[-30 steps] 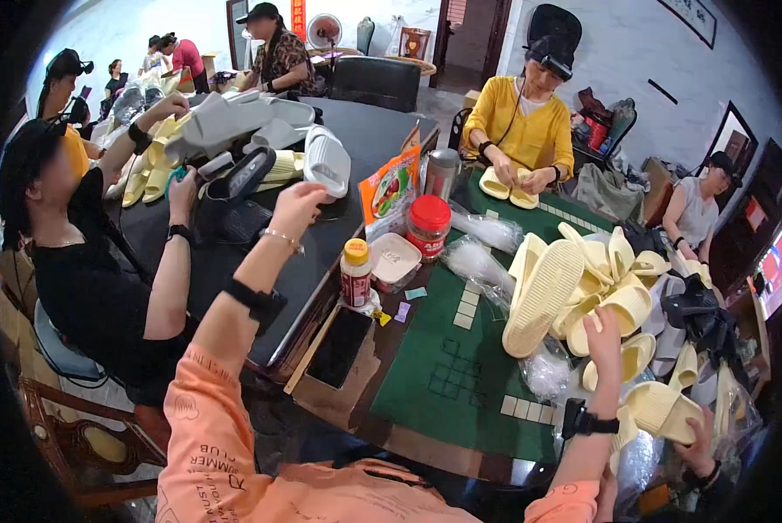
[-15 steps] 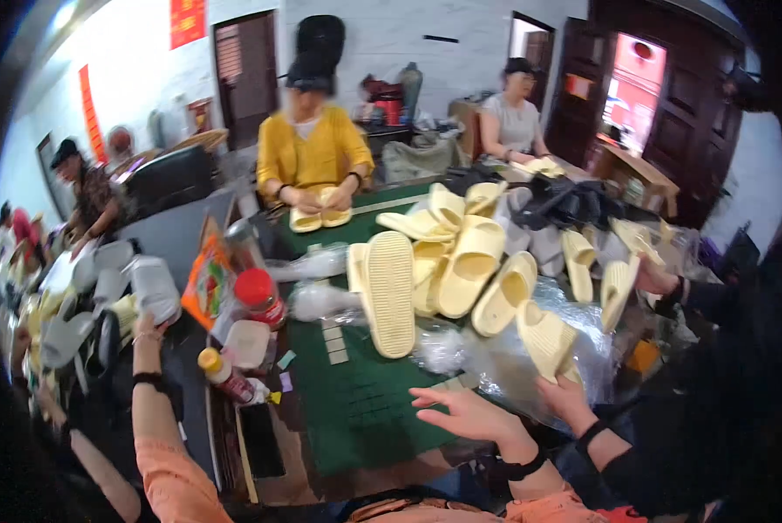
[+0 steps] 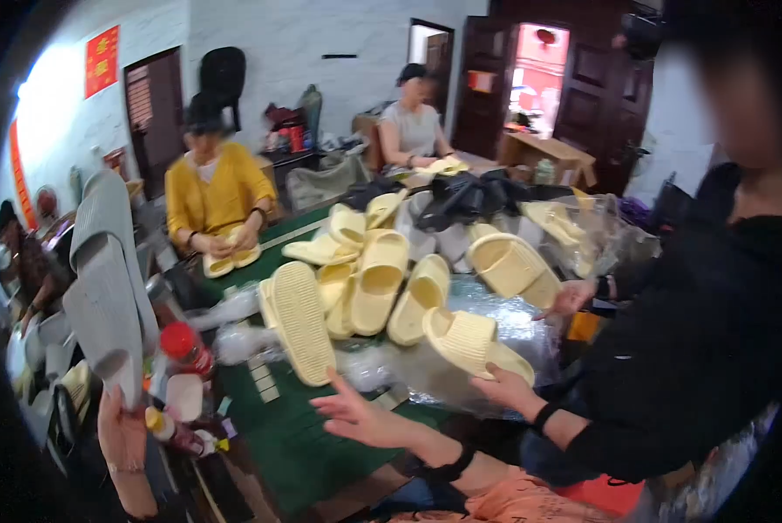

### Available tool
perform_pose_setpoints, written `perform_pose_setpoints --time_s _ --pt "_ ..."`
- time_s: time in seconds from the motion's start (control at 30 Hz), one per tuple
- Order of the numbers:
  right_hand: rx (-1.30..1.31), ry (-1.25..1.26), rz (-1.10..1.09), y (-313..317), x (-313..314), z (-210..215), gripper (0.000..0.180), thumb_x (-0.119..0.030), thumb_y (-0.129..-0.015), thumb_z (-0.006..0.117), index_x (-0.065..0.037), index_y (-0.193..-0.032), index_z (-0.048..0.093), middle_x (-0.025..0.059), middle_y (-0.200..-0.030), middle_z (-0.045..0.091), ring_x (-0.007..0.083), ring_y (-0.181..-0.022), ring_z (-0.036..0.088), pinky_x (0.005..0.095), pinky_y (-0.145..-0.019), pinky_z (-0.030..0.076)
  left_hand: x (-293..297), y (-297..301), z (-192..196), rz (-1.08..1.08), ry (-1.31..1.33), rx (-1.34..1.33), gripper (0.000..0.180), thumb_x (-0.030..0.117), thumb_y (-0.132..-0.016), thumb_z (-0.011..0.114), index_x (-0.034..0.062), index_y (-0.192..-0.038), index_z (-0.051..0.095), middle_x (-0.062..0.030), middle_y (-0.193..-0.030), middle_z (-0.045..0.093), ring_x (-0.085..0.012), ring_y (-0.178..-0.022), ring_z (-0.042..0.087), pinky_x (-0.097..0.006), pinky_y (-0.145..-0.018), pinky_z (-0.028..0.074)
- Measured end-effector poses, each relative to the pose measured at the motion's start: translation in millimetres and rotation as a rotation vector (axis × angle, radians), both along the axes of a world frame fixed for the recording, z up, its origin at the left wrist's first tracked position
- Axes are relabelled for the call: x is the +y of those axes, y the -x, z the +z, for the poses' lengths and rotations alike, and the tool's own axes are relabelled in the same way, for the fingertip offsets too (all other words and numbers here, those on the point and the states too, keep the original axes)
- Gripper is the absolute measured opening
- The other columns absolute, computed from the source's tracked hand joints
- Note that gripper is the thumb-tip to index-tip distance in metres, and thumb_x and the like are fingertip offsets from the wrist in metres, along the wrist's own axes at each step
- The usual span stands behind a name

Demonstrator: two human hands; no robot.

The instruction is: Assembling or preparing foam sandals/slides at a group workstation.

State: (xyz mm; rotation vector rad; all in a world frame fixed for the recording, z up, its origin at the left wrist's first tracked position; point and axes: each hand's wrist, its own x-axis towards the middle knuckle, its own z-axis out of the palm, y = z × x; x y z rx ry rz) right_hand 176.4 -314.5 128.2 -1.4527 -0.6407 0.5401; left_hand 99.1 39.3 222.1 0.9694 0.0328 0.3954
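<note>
At the left, my left hand [image 3: 122, 436] is closed on the end of a pair of grey slippers [image 3: 103, 322], held up on end. My right hand [image 3: 360, 420] is over the green tabletop [image 3: 295, 453], with its fingers stretched out and nothing in them. Its index fingertip is close to the lower end of a pale yellow slipper [image 3: 299, 322], whose ribbed sole faces me. Behind that lies a heap of pale yellow slippers [image 3: 380, 283].
A co-worker in black [image 3: 687, 349] stands at the right holding yellow slippers in both hands. Another person in yellow [image 3: 221, 192] sits across the table. Near my left hand stand a red-lidded jar [image 3: 184, 344] and a yellow-capped bottle [image 3: 171, 429]. Clear plastic bags [image 3: 487, 305] lie beside the heap.
My left hand has lifted the grey slippers from the left-hand surface. The view has swung right; my right hand stays open, now nearer the yellow slipper. The co-worker's held slippers have turned.
</note>
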Motion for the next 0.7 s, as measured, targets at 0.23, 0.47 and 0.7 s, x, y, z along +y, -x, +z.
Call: perform_pose_setpoints --time_s 0.23,0.47,0.7 --pt "0.355 -0.626 0.101 10 3 9 0.082 -0.050 -0.081 0.049 -0.014 -0.137 0.000 0.0056 -0.138 0.022 0.0201 -0.124 0.027 0.0391 -0.100 0.024 -139 21 -48 -0.553 -0.010 0.336 0.054 0.013 -0.083 0.054 0.0004 -0.128 0.027 -0.0079 -0.122 0.043 -0.0237 -0.110 0.043 -0.038 -0.091 0.037" --pt "0.566 -0.668 -0.189 7 -21 -22 0.055 -0.043 -0.085 0.046 -0.005 -0.123 0.036 0.0070 -0.119 0.046 0.0172 -0.107 0.045 0.0335 -0.091 0.036 -174 9 -79 -0.720 -0.015 0.464 0.042 0.013 -0.082 0.052 -0.0029 -0.119 0.039 -0.0101 -0.116 0.048 -0.0236 -0.104 0.048 -0.035 -0.084 0.041" --pt "0.414 -0.752 -0.482 -19 -77 1 0.047 -0.033 -0.084 0.049 0.001 -0.116 0.043 0.0090 -0.109 0.052 0.0181 -0.097 0.053 0.0313 -0.084 0.043 -119 1 -64 -0.339 -0.673 0.290 0.033 -0.002 -0.075 0.053 0.0004 -0.107 0.047 -0.0024 -0.094 0.054 -0.0103 -0.086 0.051 -0.023 -0.076 0.040"
